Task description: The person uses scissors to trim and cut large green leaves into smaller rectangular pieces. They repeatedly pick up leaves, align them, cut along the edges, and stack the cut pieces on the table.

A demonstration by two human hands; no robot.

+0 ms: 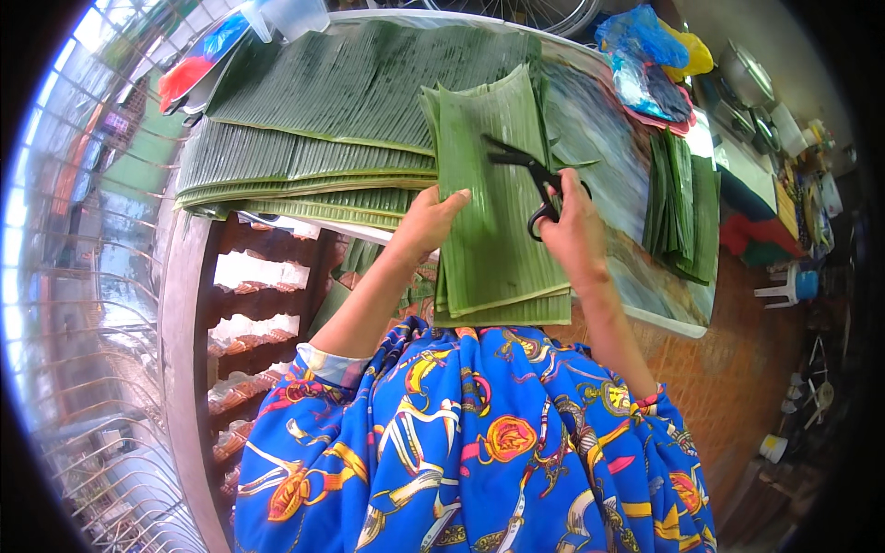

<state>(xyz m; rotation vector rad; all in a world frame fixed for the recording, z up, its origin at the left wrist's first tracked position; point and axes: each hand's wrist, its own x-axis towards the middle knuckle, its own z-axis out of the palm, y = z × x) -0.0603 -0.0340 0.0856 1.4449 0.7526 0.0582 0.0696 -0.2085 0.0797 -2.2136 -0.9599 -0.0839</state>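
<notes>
L hand [433, 221] w/ grip on grn leaf stack [493, 249], R hand [575, 232] round blk scissors [532, 164] over it.

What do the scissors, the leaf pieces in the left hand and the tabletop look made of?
Scissors: probably coated-metal blades, thin and dull black; rounded black handle loops suggest plastic.
Leaf pieces: plant leaf, perhaps banana, given the green, parallel veins and soft sheen.
Tabletop: marble-like streaks, slight gloss; stone or printed plastic, can't tell.
</notes>
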